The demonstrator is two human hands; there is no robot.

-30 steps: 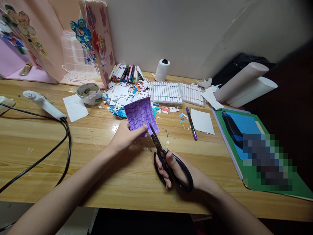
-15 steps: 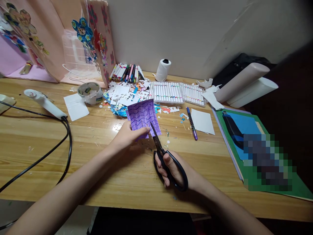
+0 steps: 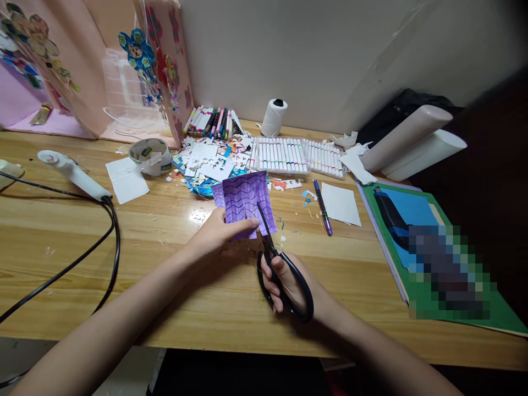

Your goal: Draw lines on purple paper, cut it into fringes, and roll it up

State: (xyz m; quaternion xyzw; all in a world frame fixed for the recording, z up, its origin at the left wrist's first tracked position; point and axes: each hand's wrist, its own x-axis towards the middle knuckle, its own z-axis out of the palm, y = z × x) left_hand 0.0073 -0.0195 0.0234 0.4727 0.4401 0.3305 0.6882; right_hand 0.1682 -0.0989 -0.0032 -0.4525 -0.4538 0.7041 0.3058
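Pinching purple paper (image 3: 247,192) near its lower edge with my left grip (image 3: 223,226), I'm judging it light, limp, tearable; my right grip (image 3: 286,278) is clasping scissors (image 3: 269,242).

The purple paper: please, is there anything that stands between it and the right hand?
Only the black scissors, which the right hand itself holds; they overlap the lower right part of the purple paper. Nothing else visible stands between.

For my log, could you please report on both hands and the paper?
Left hand gripping purple paper. Right hand holding scissors, blades over near edge. Paper slit from that edge. Scraps beyond, clear of blades.
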